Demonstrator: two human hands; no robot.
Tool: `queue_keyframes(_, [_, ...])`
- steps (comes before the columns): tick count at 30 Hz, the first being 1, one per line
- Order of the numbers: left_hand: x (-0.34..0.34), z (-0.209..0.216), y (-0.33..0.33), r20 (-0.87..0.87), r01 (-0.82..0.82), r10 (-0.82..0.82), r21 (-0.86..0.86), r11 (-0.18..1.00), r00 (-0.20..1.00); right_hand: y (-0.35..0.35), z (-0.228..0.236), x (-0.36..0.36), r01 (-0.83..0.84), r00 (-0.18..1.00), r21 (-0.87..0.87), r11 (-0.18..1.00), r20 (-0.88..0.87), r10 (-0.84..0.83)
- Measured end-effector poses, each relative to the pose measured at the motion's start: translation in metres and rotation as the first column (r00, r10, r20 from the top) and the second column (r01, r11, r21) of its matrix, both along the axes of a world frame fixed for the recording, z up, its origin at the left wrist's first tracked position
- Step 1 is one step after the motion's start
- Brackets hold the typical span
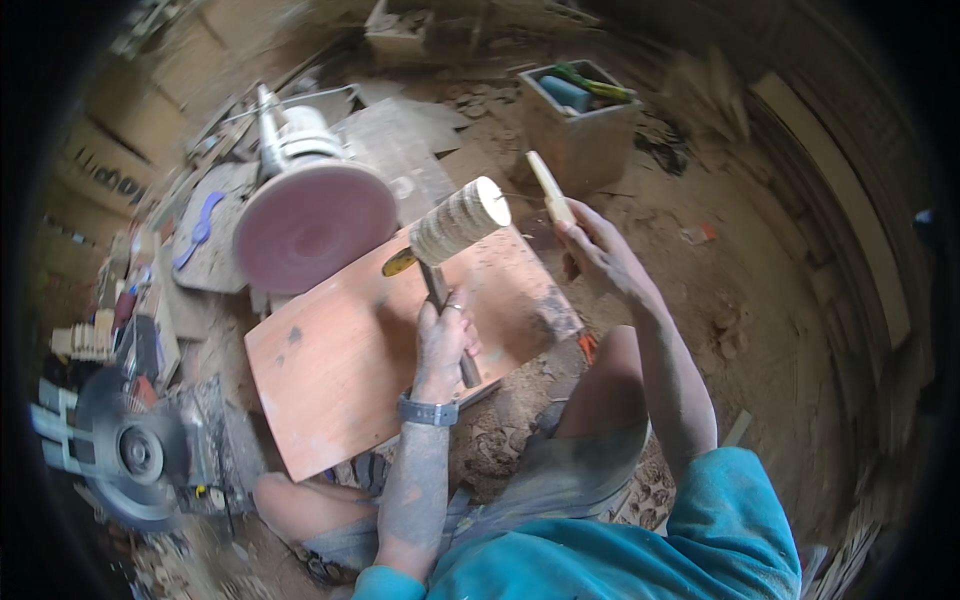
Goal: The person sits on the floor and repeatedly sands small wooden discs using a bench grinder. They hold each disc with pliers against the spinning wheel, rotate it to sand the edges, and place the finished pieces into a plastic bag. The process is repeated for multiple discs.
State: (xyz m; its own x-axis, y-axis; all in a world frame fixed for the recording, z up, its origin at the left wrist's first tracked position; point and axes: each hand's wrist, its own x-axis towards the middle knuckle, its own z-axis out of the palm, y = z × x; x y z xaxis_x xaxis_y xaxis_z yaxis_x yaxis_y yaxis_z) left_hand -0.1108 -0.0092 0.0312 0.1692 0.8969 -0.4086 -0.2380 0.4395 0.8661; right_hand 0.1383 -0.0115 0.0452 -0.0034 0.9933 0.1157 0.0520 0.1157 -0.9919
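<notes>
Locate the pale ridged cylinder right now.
Near the head view's centre, the pale ridged cylinder is just beyond the left hand and right of the purple disc.

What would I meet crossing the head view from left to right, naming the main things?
Dark round wheel → large purplish disc → pale ribbed cylinder → pale slim piece held in the right hand → long pale board.

A blue object [566, 93] is held in a bin [600, 145] on the dusty floor [735, 265], and a purple strip [204, 226] is seen on a slab [222, 265].
</notes>
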Motion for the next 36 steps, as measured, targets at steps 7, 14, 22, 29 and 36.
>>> queue_keyframes(7, [-0.053,0.001,-0.004,-0.099,-0.179,0.178,0.001,0.984,0.979,0.006,0.023,-0.106,-0.111,0.994,-0.137,0.984,-0.028,0.108])
queue_keyframes(14, [-0.068,0.001,-0.011,-0.151,-0.265,0.271,0.059,0.962,0.951,0.016,0.022,-0.132,-0.145,0.989,-0.228,0.963,-0.022,0.144])
queue_keyframes(22, [-0.071,-0.014,-0.004,-0.336,-0.271,0.300,0.131,0.954,0.893,0.042,-0.003,-0.141,-0.181,0.982,-0.204,0.962,0.017,0.188])
queue_keyframes(29, [-0.079,-0.034,0.042,-0.150,-0.269,0.289,0.136,0.953,0.946,0.133,-0.025,-0.159,-0.057,0.781,0.090,0.994,0.625,-0.011])
queue_keyframes(36, [-0.079,-0.037,0.053,-0.131,-0.321,0.323,0.038,0.946,0.937,0.147,-0.025,-0.160,-0.004,0.692,0.109,0.994,0.718,-0.076])
